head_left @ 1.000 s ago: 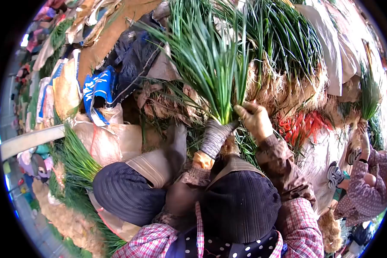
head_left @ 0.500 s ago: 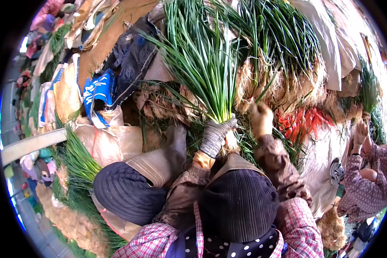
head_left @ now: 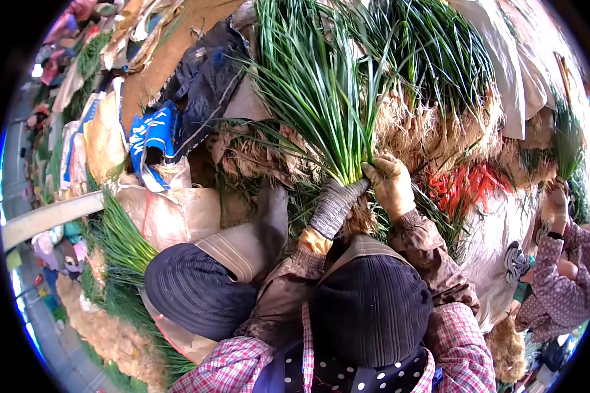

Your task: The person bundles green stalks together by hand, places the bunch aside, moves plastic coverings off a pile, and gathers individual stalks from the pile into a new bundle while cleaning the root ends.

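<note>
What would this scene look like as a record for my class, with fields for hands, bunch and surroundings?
Left hand: grey glove, grip closed around green bunch
Right hand: pale glove, fingertips at the stems' right edge
Bunch state: leaves fanned out, roots below left hand
Beyond: rooted greens, red strips
Picture left: blue printed sack
Picture right: another person's hand

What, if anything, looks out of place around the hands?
A tangle of red strips stands out: it lies to the right of the right hand, below the pale roots, bright and messy against green and straw colours. The green bunch in the left hand shows no clear damage.
</note>
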Demonstrator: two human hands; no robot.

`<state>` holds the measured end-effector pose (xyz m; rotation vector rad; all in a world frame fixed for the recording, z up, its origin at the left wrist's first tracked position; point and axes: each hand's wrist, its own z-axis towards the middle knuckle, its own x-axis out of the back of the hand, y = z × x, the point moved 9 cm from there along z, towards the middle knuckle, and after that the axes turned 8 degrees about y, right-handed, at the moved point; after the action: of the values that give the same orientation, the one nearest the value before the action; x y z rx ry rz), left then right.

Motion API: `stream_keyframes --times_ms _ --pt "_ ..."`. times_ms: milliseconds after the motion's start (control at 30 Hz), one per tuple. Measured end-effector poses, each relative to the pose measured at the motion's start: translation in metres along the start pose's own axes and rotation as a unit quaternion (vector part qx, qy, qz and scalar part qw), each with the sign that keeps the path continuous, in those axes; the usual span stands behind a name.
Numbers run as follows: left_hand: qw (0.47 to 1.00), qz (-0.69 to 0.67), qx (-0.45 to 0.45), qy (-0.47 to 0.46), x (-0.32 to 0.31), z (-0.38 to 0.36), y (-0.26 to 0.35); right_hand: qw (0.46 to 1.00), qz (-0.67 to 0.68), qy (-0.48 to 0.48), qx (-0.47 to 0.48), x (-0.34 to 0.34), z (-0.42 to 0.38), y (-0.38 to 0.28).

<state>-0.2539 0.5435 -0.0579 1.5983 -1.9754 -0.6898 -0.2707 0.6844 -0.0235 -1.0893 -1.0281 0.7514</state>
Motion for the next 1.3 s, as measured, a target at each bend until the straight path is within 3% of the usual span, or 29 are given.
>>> stream_keyframes --times_ms 33,100,133,233,333,467,567,600,633,733,767,867,900,967,1000,1033,1100,1133,1167,1233,1267,1300 --pt "1.000 0.000 0.009 0.014 0.002 0.000 -0.001 0.995 0.024 -0.021 -0.091 -0.002 -0.005 0.017" --pt "0.972 -0.219 -0.075 -0.036 -0.007 0.002 0.007 0.958 0.071 -0.062 -0.270 -0.006 -0.016 0.023" --pt "0.937 -0.323 -0.115 -0.062 -0.008 0.001 0.010 0.943 0.108 -0.070 -0.309 -0.006 -0.017 0.023" --pt "0.920 -0.374 -0.046 -0.108 -0.008 -0.008 0.012 0.869 0.234 -0.002 -0.437 -0.014 -0.030 0.040" --pt "0.908 -0.389 -0.062 -0.144 -0.008 -0.001 0.011 0.773 0.356 0.097 -0.516 -0.018 -0.036 0.068" --pt "0.893 -0.411 -0.061 -0.175 -0.009 -0.011 0.015 0.830 0.306 0.004 -0.467 -0.026 -0.024 0.056" --pt "0.896 -0.404 -0.049 -0.177 -0.009 -0.006 0.007 0.791 0.337 -0.045 -0.509 -0.044 -0.015 0.063" --pt "0.899 -0.398 -0.050 -0.175 -0.007 -0.006 0.007 0.835 0.355 -0.023 -0.420 -0.042 -0.001 0.035" --pt "0.899 -0.394 -0.056 -0.181 -0.006 -0.007 0.009 0.844 0.336 -0.028 -0.418 -0.044 0.004 0.024" --pt "0.890 -0.405 -0.044 -0.205 -0.011 -0.011 0.015 0.860 0.286 -0.002 -0.422 -0.047 0.012 0.074" --pt "0.884 -0.400 -0.047 -0.238 -0.014 -0.001 0.005 0.850 0.299 0.021 -0.433 -0.052 0.008 0.053" --pt "0.866 -0.446 -0.040 -0.225 -0.008 -0.018 0.018 0.928 0.106 0.014 -0.358 -0.049 -0.001 0.086" --pt "0.855 -0.427 -0.110 -0.271 -0.007 -0.015 0.021 0.904 0.152 0.029 -0.398 -0.044 -0.006 0.062" --pt "0.813 -0.447 -0.125 -0.352 -0.013 -0.023 0.023 0.890 0.140 0.056 -0.431 -0.031 -0.017 0.106" --pt "0.809 -0.451 -0.143 -0.349 -0.008 -0.032 0.037 0.918 -0.017 -0.065 -0.391 -0.024 -0.015 0.109" --pt "0.805 -0.457 -0.161 -0.341 -0.002 -0.042 0.052 0.913 -0.248 -0.137 -0.295 -0.017 -0.017 0.109" --pt "0.791 -0.490 -0.205 -0.303 0.012 -0.063 0.084 0.861 -0.305 -0.365 -0.179 -0.021 -0.052 0.147" --pt "0.809 -0.499 -0.186 -0.247 0.018 -0.060 0.079 0.869 -0.311 -0.351 -0.156 -0.019 -0.043 0.138" --pt "0.806 -0.503 -0.191 -0.245 0.021 -0.073 0.097 0.877 -0.315 -0.337 -0.135 -0.014 -0.030 0.119" --pt "0.835 -0.476 -0.148 -0.232 0.020 -0.036 0.071 0.889 -0.324 -0.310 -0.094 -0.005 -0.008 0.080" --pt "0.846 -0.479 -0.119 -0.202 0.021 -0.038 0.070 0.884 -0.451 -0.122 -0.021 0.015 0.029 0.056" --pt "0.848 -0.490 -0.068 -0.192 0.017 -0.031 0.059 0.892 -0.449 0.028 -0.038 0.036 0.063 0.011"
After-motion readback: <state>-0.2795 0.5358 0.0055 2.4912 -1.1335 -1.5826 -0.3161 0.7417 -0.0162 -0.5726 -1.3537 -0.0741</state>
